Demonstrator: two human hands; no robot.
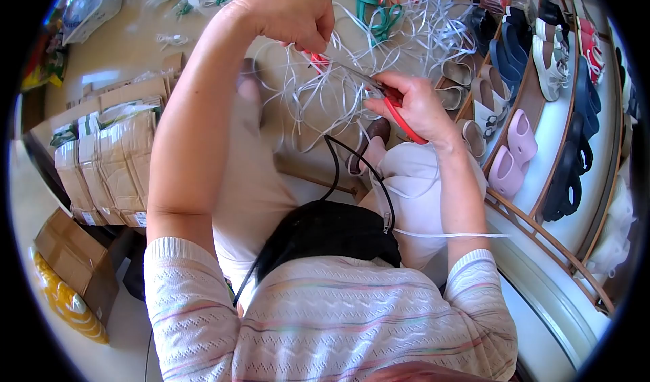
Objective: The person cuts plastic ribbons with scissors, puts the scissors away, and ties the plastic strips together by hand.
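My left hand (298,17) is raised at the top middle, its fingers pinched together. A small red strip (318,61) shows just below those fingertips and seems to be held in them; its full shape is hard to make out. My right hand (414,104) is wrapped around red-handled scissors (405,120), whose metal blades point up and left toward the red strip. Whether the blades touch it, I cannot tell. Beneath both hands, a loose tangle of white cords (315,108) spreads over the floor.
Racks of shoes, with pink clogs (512,153) among them, stand on the right. Taped cardboard boxes (112,162) are at the left. Green cords (371,13) lie at the top. A black bag (325,236) rests on my lap.
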